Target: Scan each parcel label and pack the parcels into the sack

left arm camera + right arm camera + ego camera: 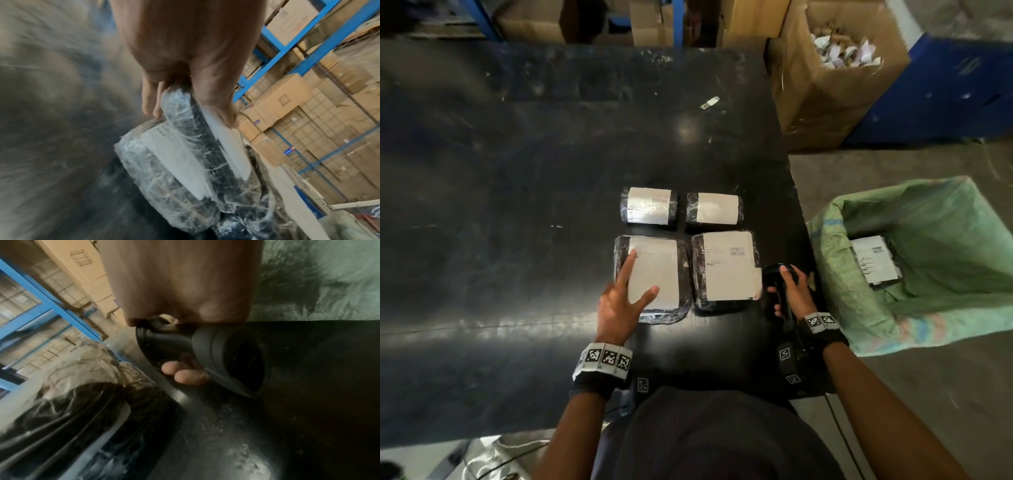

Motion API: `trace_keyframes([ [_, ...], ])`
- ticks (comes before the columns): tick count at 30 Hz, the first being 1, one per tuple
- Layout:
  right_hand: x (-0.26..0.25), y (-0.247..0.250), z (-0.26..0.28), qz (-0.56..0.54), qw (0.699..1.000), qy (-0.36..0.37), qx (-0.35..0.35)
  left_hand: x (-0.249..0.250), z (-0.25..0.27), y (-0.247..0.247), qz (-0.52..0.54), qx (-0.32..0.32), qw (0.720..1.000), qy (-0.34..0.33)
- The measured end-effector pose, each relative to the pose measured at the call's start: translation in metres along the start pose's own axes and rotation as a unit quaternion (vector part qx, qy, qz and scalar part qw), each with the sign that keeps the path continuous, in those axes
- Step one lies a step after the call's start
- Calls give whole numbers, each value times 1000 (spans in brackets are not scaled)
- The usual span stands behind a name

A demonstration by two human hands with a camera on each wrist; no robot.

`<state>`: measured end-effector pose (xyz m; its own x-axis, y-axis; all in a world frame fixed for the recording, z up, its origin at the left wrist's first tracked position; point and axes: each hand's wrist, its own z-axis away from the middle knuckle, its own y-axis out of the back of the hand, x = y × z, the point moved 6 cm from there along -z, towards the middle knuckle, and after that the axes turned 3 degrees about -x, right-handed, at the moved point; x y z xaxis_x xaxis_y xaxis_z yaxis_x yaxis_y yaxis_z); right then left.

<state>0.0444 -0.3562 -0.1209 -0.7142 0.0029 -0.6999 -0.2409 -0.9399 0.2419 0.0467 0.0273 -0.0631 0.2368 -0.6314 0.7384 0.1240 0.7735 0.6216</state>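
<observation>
Four black plastic-wrapped parcels with white labels lie in a two-by-two block on the black table [517, 205]. My left hand [643, 274] rests on the near-left parcel [659, 263], with the straight index finger and thumb spread on its label; the left wrist view shows that parcel [205, 146] under the thumb. Beside it lie the near-right parcel [727, 267], the far-left parcel [649, 205] and the far-right parcel [715, 208]. My right hand [787, 287] grips a black handheld scanner [774, 274] at the table's right edge, its fingers [185, 374] curled round the scanner [205, 344]. The green sack [928, 212] stands open on the right, holding one labelled parcel [875, 258].
A cardboard box [835, 85] with paper scraps stands beyond the table's far right corner, next to a blue panel [945, 85]. Blue racking [287, 48] with stacked cartons runs behind the table. The scanner's cable hangs down past my right wrist.
</observation>
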Motion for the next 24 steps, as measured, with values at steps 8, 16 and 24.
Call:
trace_keyframes([
  [8,-27,26,18,37,995,67,-57,58,17,6,16,136,991,5],
  [16,-113,44,94,-85,952,195,-221,122,56,5,51,290,955,-31],
  [24,-145,44,138,-126,907,206,-345,176,58,-57,121,330,933,-82],
])
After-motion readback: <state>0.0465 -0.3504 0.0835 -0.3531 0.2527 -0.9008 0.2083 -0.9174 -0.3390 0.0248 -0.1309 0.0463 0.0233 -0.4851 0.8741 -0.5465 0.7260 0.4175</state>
